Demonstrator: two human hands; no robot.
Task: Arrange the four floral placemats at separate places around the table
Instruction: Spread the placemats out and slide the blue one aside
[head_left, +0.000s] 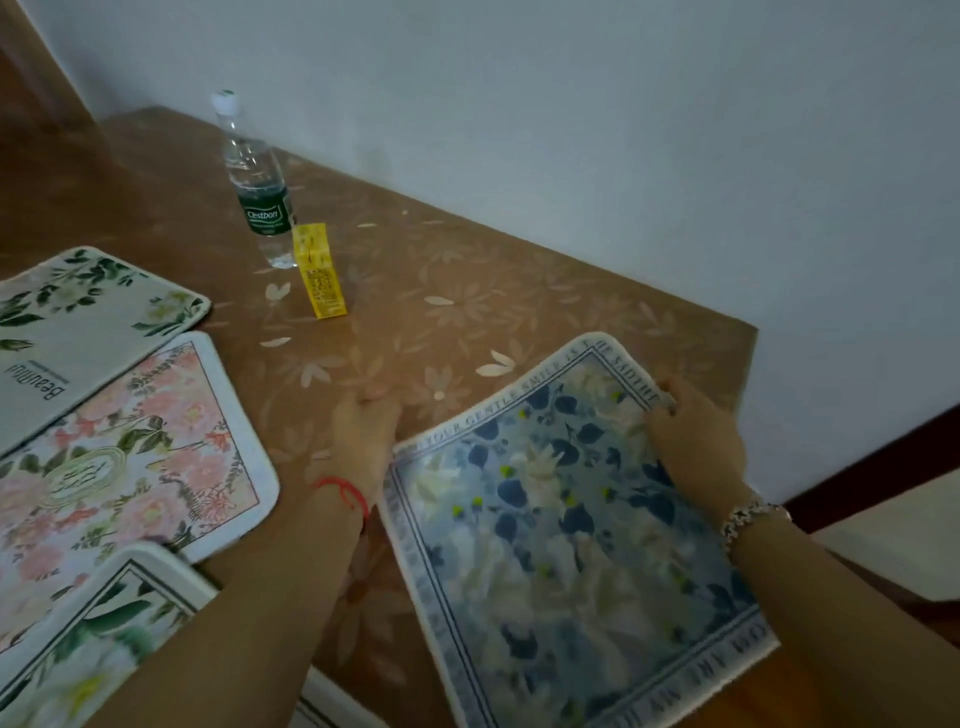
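The blue placemat (566, 525) lies flat on the surface (426, 291). Right hand (696, 441): fingers clamped on its far edge. Left hand (363, 431): at its left corner, finger state cannot be told. Pink placemat (130, 452): left of it.

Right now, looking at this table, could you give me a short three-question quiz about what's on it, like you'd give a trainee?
1. True or false: the blue placemat lies apart from the other three mats.
2. Which object stands right beside the water bottle? A) a cup B) a yellow box C) a plate
3. Fill in: the right hand grips the blue placemat at its far ____ edge.

Key
1. True: the pink placemat, the green-leaf placemat and the framed green placemat overlap on the left.
2. B
3. right, while the left hand is at its left corner.
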